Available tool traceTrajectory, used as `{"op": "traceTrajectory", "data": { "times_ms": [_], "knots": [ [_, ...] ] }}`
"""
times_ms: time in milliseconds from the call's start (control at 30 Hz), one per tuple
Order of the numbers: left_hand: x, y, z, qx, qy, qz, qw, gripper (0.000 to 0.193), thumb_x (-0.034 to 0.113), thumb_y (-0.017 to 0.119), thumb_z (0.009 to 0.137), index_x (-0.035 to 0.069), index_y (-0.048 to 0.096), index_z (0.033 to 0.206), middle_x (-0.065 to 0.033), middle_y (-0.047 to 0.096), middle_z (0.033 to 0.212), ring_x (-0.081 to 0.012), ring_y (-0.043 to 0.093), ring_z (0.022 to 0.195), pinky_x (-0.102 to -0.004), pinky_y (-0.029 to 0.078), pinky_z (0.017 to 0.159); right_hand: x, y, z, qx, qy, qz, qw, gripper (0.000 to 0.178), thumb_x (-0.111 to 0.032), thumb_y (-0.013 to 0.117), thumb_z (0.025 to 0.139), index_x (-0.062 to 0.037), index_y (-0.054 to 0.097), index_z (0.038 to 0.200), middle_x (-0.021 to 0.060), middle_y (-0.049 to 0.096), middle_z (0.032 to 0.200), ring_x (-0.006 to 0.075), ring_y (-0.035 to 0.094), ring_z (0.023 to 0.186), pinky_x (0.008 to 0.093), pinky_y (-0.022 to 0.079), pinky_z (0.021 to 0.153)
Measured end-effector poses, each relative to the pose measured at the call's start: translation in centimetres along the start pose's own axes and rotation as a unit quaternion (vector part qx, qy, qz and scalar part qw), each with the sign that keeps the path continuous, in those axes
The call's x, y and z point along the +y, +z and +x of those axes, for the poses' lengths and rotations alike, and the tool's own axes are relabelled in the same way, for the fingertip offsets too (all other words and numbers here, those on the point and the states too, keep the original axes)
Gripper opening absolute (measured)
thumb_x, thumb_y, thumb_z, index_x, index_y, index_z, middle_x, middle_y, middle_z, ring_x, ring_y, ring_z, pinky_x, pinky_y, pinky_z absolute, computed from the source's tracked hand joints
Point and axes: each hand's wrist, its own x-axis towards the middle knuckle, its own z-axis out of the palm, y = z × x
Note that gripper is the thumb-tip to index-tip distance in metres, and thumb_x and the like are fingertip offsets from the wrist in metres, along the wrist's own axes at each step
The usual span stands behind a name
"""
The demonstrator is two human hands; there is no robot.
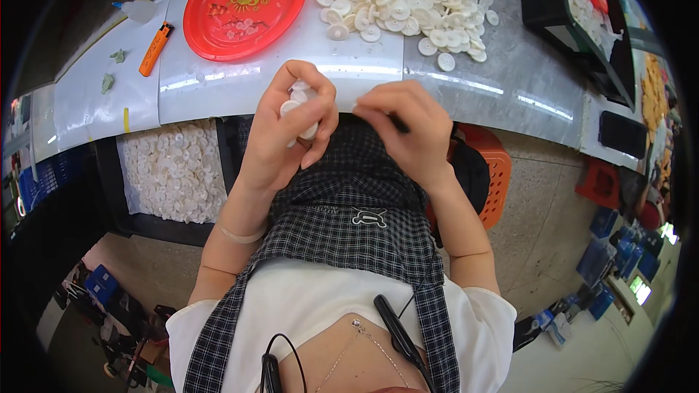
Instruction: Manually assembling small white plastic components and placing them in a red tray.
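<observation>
Several small white round discs (290, 108) sit in my left hand (295, 120), whose fingers and thumb curl around them in front of the table edge. Beside it, my right hand (411, 127) is closed in a pinch, thumb against fingers. A tiny pale edge shows at its fingertips, too small to name. The two hands are apart, at about the same height. Beyond them on the table lies a big loose pile of the same white discs (400, 0), with raised centres. Left of the pile is a red round plate (244, 7) with a printed pattern.
An orange lighter (154, 49) and small green scraps (108, 83) lie on the table's left. Below the edge, a black tray (175, 171) holds many discs. At right are a black bin (582, 22), a dark phone (622, 134) and an orange stool (489, 175).
</observation>
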Motion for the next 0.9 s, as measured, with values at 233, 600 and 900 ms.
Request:
{"op": "traceTrajectory", "data": {
  "times_ms": [233, 600, 900],
  "knots": [
    [-1.2, 0.9, -0.2, 0.046, 0.06, 0.324, 0.943, 0.036, -0.002, 0.076, 0.077, 0.005, 0.058, 0.108, 0.0038, 0.052, 0.078, -0.0008, 0.049, 0.06, -0.014, 0.035, 0.044, -1.6, 0.0, 1.5, 0.058, 0.241, 0.321, 0.914, 0.023, 0.004, 0.066, 0.087, -0.0011, 0.05, 0.103, 0.01, 0.068, 0.09, 0.0111, 0.066, 0.082, 0.0186, 0.051, 0.065],
    [-1.1, 0.3, -0.5, 0.062, 0.052, 0.265, 0.961, 0.035, 0.0, 0.077, 0.078, 0.003, 0.059, 0.108, 0.003, 0.055, 0.075, -0.0004, 0.047, 0.051, -0.014, 0.034, 0.042, 1.1, 1.5, 4.7, -0.007, -0.05, -0.11, 0.993, 0.026, 0.0, 0.063, 0.082, -0.0056, 0.06, 0.107, 0.0057, 0.066, 0.108, 0.0219, 0.062, 0.093, 0.0325, 0.051, 0.079],
    [-0.3, 0.2, -0.3, 0.066, 0.061, 0.294, 0.951, 0.034, -0.003, 0.072, 0.08, 0.001, 0.058, 0.111, 0.0006, 0.056, 0.077, -0.0023, 0.044, 0.048, -0.015, 0.032, 0.039, 1.2, 0.8, 3.8, -0.035, -0.048, -0.115, 0.992, 0.018, -0.003, 0.07, 0.075, -0.0062, 0.066, 0.092, 0.0043, 0.065, 0.097, 0.0243, 0.06, 0.088, 0.0347, 0.05, 0.073]
  ]
}}
